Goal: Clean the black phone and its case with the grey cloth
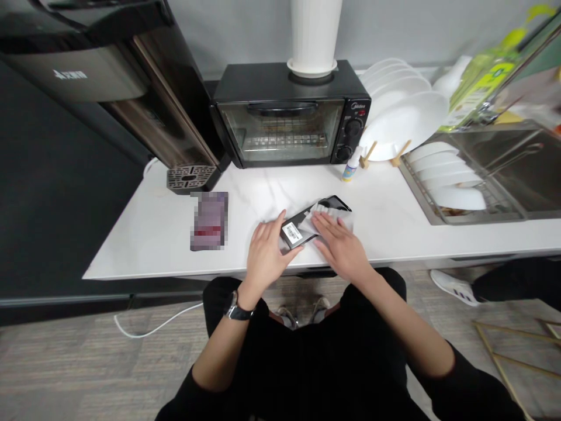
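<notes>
Head view, and here we are over the white counter with both forearms reaching in from below, elbows out wide. We've got the left hand curled at the near end of a black device, a white barcode label on it; its fingers are bunched narrowly against the device's edge, thumb tip at the lower corner, a black watch on the wrist. Over to the right hand, lying flat and low on a white cloth, fingers fanned slightly, pressing down rather than gripping. The cloth covers the middle of the device, which lies flat on the counter, its far corner poking out toward the small bottle. Behind them, we see a black toaster oven with a white pot on top, plates standing in a rack, and a steel sink to the right. To the left sits a pixelated, unreadable box.
</notes>
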`<move>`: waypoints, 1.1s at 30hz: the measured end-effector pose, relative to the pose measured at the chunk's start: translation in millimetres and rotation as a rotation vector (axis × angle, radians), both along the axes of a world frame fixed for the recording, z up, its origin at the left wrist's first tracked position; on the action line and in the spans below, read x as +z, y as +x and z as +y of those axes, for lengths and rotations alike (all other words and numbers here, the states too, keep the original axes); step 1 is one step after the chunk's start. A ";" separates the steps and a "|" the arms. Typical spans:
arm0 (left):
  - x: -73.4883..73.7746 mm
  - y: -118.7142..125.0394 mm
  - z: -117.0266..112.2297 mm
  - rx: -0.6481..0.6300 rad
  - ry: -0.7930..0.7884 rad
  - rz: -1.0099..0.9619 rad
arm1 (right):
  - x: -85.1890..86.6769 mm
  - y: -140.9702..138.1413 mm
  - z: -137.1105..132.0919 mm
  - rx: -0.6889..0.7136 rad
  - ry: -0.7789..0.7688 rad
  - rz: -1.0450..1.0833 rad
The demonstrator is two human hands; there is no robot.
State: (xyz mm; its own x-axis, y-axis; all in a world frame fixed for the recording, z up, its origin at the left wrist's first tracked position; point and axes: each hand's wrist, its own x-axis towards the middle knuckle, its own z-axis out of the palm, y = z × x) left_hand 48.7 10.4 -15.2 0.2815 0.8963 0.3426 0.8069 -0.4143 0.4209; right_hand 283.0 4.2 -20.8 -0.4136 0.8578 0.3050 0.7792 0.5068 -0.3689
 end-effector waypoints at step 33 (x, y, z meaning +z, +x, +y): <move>-1.4 -4.4 0.7 0.004 -0.007 -0.026 | 6.1 -17.1 -5.7 0.179 -0.014 -0.016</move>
